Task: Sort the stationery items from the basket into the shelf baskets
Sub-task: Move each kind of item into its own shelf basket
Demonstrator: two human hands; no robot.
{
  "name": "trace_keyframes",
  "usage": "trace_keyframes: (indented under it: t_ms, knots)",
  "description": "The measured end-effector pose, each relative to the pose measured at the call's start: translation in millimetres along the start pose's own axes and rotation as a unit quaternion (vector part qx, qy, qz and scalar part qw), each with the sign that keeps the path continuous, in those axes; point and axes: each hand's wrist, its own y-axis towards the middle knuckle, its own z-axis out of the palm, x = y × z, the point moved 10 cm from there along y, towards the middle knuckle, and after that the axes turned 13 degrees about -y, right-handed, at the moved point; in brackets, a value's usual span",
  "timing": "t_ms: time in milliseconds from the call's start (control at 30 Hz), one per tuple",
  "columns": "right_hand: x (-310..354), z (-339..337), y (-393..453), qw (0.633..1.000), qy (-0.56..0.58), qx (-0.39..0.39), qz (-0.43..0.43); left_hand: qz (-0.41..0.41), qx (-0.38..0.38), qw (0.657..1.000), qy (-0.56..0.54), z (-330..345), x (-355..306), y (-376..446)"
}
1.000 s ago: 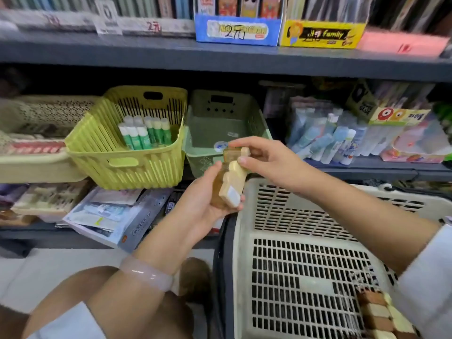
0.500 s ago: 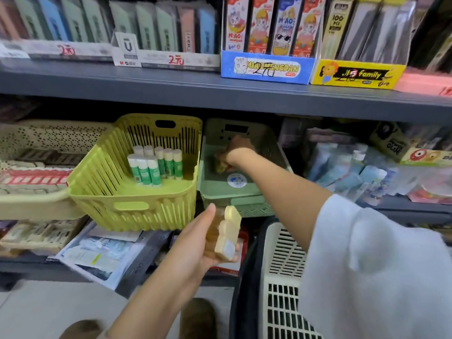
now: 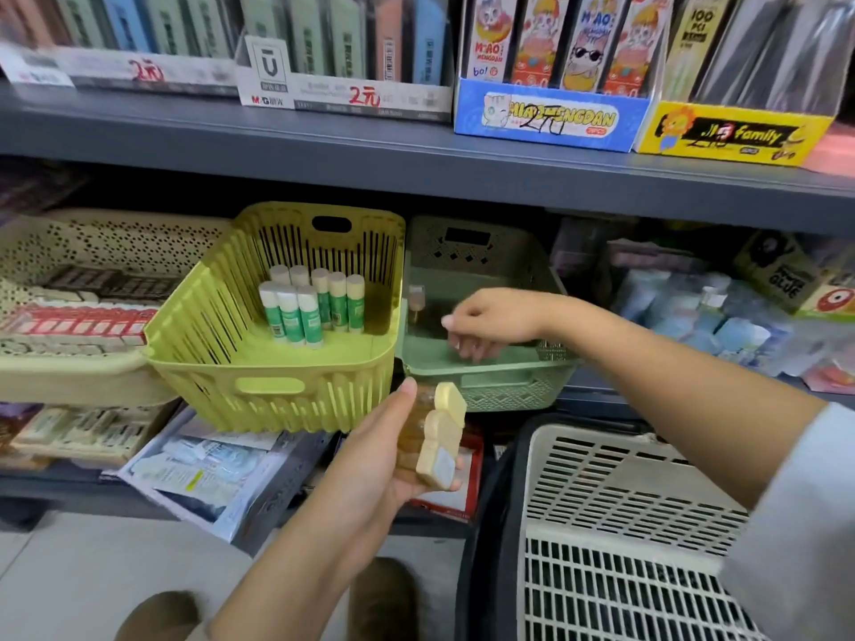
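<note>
1. Up and left of our left hand (image 3: 374, 460), the yellow-green basket (image 3: 277, 363) holds upright glue sticks (image 3: 310, 307).
2. Our left hand grips a stack of small glue bottles (image 3: 432, 439), amber bodies with cream caps; we judge them light, rigid and smooth, best pinched by the body one at a time.
3. Our right hand (image 3: 486, 323) hovers with fingers slack and empty in the green basket (image 3: 481, 386), where one bottle (image 3: 416, 300) stands just to its left.
4. Below it sits the cream source basket (image 3: 620, 501).

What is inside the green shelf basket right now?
One small amber glue bottle stands near the back left of the green basket. The right hand hovers over the middle, hiding part of the floor beneath it.
</note>
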Motion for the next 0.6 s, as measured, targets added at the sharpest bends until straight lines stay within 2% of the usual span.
trace_keyframes:
  t_ms: [100,333,500,567,600]
  knots:
    - [2.6,17.2,-25.6,0.996,-0.074,0.043,-0.024,0.007,0.004,1.0,0.004,1.8,-2.6,-3.4]
    - [3.4,23.1,-47.2,0.997,-0.058,0.044,-0.01,0.026,0.041,0.999,0.006,10.0,-7.5,-13.2]
    - [9.2,24.5,-58.7,0.996,-0.07,0.046,-0.027,0.028,0.038,0.999,-0.007,11.2,-7.5,-15.1]
    - [14.1,17.1,-63.3,0.995,-0.093,0.02,-0.038,0.021,0.042,0.999,-0.01,13.8,-5.2,-14.7]
    - [18.1,8.7,-65.6,0.993,-0.102,-0.019,-0.052,0.017,0.045,0.999,-0.014,15.3,-4.1,-14.3]
